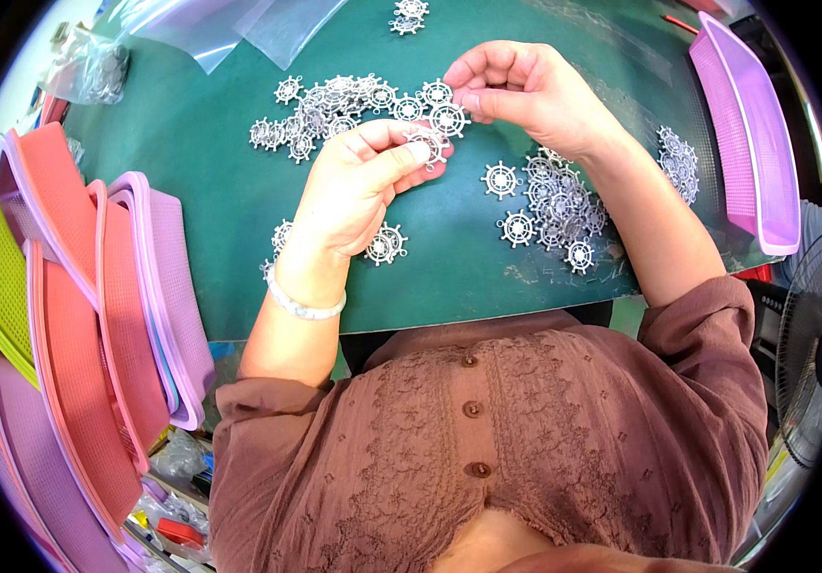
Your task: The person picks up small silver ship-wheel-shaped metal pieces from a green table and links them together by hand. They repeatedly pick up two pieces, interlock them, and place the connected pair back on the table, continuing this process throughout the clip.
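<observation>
My left hand [358, 181], with a white bracelet on its wrist, pinches a silver ship's-wheel charm [427, 149] between thumb and fingers. Just beyond its fingertips are two more wheel charms [448, 120], partly overlapping. My right hand [530, 91] reaches in from the right, thumb and forefinger closed in a pinch at the edge of these charms; what lies between the fingertips is hidden. Behind the left hand spreads a loose pile of the same charms [330, 107]. A larger heap [564, 205] lies below the right wrist. A few charms [387, 244] rest near the left forearm.
The green tabletop [459, 272] also carries a small charm group [409, 16] at the far edge and another [678, 164] at right. A purple basket [740, 134] stands on the right. Stacked coloured baskets [77, 353] crowd the left. Clear plastic bags [282, 29] lie at the back; a fan [807, 334] is lower right.
</observation>
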Demonstrator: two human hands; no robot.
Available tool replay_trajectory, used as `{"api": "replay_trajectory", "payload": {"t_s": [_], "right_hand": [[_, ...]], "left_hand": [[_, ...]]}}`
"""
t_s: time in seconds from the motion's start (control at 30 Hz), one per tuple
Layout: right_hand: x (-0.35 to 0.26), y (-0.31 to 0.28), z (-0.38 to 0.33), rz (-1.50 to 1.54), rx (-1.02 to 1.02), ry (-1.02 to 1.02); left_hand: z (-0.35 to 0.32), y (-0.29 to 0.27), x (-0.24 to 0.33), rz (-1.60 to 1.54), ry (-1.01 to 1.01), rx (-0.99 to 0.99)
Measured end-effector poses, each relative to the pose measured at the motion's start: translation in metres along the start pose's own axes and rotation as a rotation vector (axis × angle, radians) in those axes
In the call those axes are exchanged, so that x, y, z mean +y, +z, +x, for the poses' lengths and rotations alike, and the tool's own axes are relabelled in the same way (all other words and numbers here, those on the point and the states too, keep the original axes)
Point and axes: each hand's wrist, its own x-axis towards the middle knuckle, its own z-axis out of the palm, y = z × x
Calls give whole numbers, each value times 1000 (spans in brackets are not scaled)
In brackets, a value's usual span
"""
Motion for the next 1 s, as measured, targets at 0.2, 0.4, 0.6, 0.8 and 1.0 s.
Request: {"api": "replay_trajectory", "payload": {"t_s": [0.2,0.4,0.6,0.8,1.0], "right_hand": [[-3,-3,-1,-31,29,9],[-3,-5,0,-54,68,43],[0,-9,1,-76,95,67],[0,-11,3,-104,121,113],[3,-15,4,-127,149,127]], "left_hand": [[-1,0,1,42,-2,-16],[0,0,3,46,-6,-8],[-1,1,4,17,-7,-2],[0,1,4,6,-7,6],[0,1,4,9,-2,5]]}}
